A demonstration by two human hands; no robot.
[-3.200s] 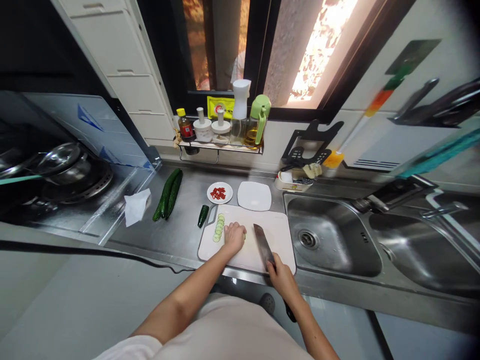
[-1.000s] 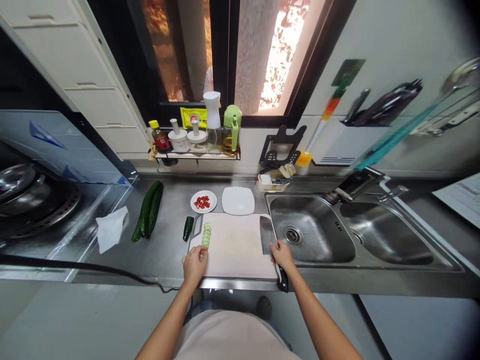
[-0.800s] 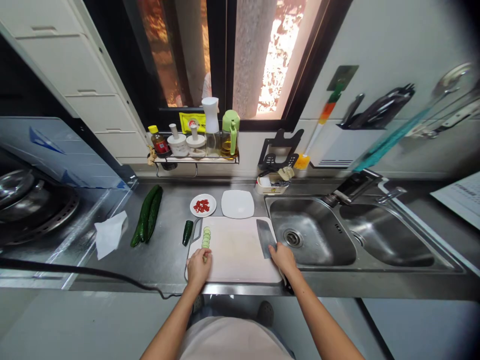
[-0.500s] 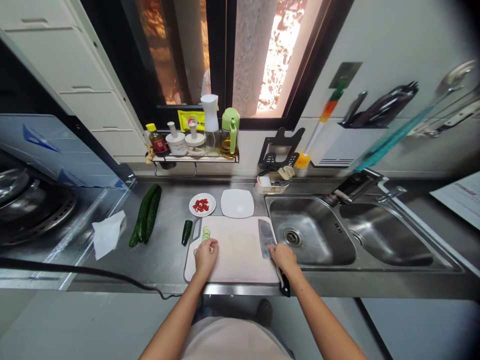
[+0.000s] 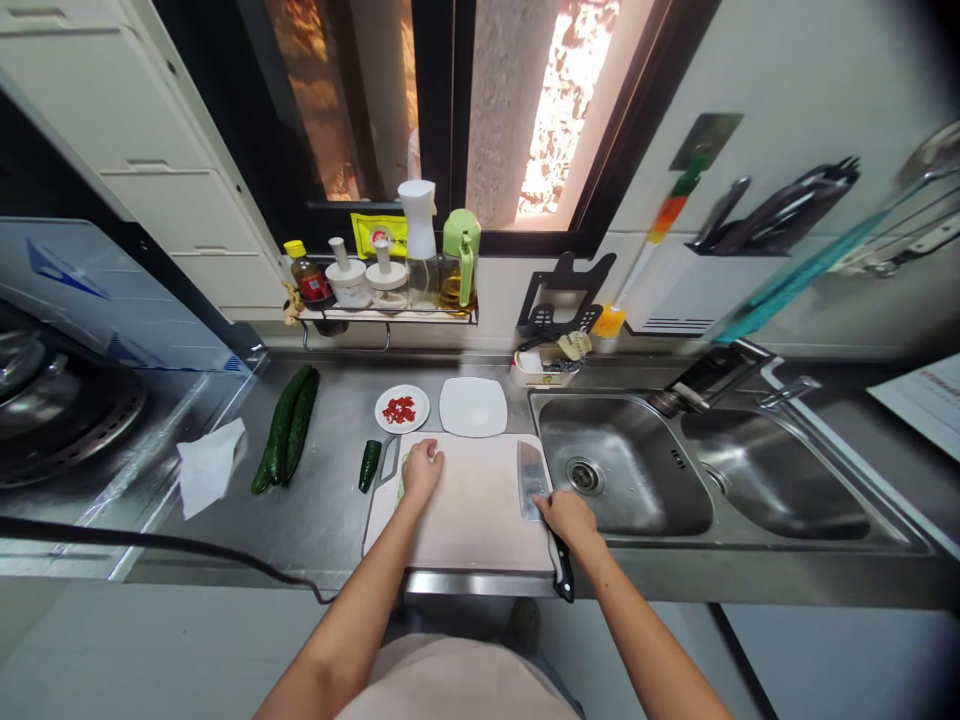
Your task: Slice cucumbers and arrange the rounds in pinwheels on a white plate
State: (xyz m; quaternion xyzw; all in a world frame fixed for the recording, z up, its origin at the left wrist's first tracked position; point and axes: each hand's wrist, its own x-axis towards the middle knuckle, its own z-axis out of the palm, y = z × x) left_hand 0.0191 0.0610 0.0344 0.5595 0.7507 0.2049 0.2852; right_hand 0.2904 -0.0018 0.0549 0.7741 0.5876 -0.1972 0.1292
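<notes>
Farther up the row of cucumber slices (image 5: pixel 401 482) on the cutting board's (image 5: pixel 480 515) left in the head view, the left hand (image 5: pixel 422 472) now curls over them, while the right hand (image 5: pixel 568 516) touches the knife (image 5: pixel 531 470) at right, either's pinch impossible to tell.

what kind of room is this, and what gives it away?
Looks like a kitchen, probably a home one: a double sink, a pot at the stove on the left, and a cutting board with a knife on the counter.
</notes>
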